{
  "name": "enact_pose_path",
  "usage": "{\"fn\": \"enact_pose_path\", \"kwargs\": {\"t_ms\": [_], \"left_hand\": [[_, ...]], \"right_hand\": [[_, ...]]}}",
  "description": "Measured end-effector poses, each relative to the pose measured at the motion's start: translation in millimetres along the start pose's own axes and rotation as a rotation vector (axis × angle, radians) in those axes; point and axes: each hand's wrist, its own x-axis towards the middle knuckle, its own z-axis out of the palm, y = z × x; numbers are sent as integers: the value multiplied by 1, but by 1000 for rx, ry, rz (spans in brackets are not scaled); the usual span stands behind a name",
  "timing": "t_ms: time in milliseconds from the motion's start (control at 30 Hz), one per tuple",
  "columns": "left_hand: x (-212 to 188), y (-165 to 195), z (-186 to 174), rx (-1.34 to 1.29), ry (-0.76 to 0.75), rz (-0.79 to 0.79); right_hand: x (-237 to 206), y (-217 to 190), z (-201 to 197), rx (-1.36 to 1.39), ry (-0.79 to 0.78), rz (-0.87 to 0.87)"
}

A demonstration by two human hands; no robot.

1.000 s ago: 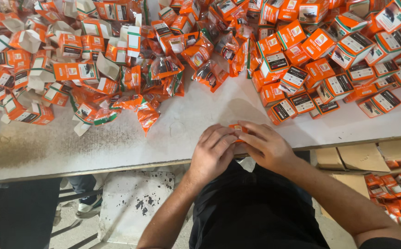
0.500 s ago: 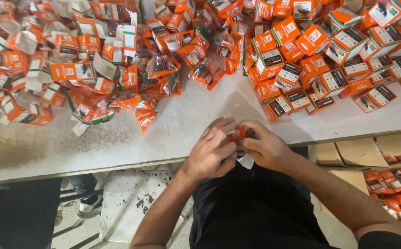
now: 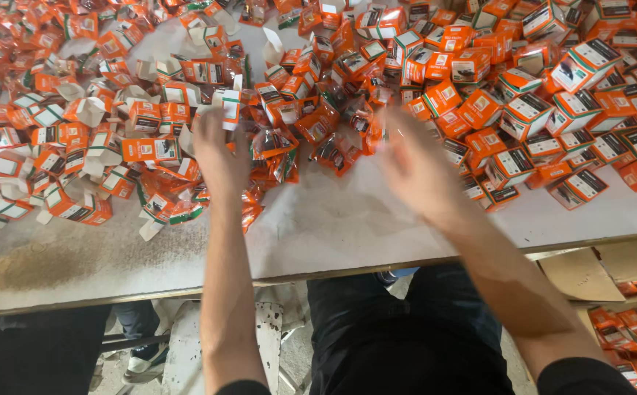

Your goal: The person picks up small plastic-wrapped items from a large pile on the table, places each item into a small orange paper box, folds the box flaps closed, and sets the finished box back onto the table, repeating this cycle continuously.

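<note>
Currently our left hand (image 3: 219, 150) reaches spread-fingered into the flat unfolded cartons (image 3: 150, 150), gripping nothing; our right hand (image 3: 417, 164), blurred, grip indeterminate, hovers near the sealed packets (image 3: 333, 150). Risk: loose heaps may be knocked off the table (image 3: 333, 227).

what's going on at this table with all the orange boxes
A person stands at a white worktable heaped with small orange cardboard boxes and orange plastic sachets. The left hand reaches into the flat unfolded cartons; the right hand, blurred, is over the table near the sachets. Whether either holds anything is unclear.
</note>
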Motion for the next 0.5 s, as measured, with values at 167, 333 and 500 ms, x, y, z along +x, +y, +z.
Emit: {"fn": "enact_pose_path", "kwargs": {"t_ms": [167,333,500], "left_hand": [[57,-39,5,539,-215,-74],[71,-33,9,560,-469,-345],[77,-35,-2,646,-657,-447]], "right_hand": [[26,19,79,-584,-313,-287],[5,15,81,-603,-597,1],[-55,18,58,-177,-525,73]]}}
